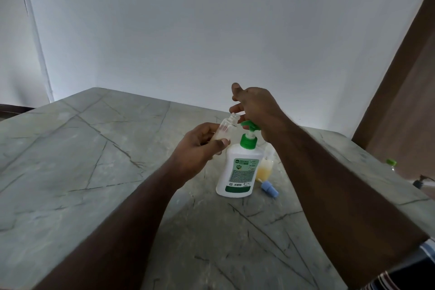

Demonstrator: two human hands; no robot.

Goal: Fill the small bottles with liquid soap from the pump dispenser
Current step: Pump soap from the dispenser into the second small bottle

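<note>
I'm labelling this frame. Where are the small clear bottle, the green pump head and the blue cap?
small clear bottle (227, 125), head view, upper body below the neck.
green pump head (251, 124), head view, its spout top.
blue cap (270, 189), head view, its side.

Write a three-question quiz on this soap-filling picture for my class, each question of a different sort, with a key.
1. True or false: the left hand grips a small clear bottle with its cap off.
2. Which part of the white pump dispenser does the right hand rest on? A) base B) green pump head C) label
3. Fill in: the loose blue cap lies on the marble table to the ____ of the dispenser.

Key: 1 true; 2 B; 3 right
</note>
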